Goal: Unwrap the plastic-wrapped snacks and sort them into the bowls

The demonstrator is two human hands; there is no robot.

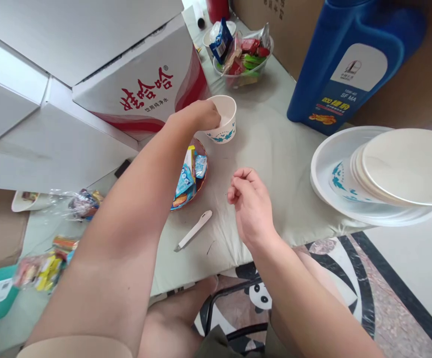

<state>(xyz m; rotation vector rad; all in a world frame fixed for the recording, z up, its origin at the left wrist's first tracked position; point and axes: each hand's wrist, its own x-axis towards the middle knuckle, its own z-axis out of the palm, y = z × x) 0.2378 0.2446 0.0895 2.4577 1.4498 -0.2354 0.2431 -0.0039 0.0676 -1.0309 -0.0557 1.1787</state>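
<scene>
My left hand (206, 117) reaches over the rim of a white paper cup (226, 135) with blue leaf prints. Its fingers are bunched together at the cup's mouth, and their tips and anything between them are hidden. Above the table's front part, my right hand (248, 201) has its fingers curled and pinched; anything in the pinch is too small to name. Below my left forearm, a round basket (204, 175) holds blue snack packets (186, 180) and is partly covered by the arm. A white utility knife (193, 231) lies between the basket and the table's front edge.
A blue oil jug (335, 74) stands at the back right. Stacked paper cups (353, 174) lean in white plates (322, 199) at the right. Behind the cup is a clear bowl of wrapped snacks (243, 62). White boxes (133, 89) and snack bags (47, 266) are at the left.
</scene>
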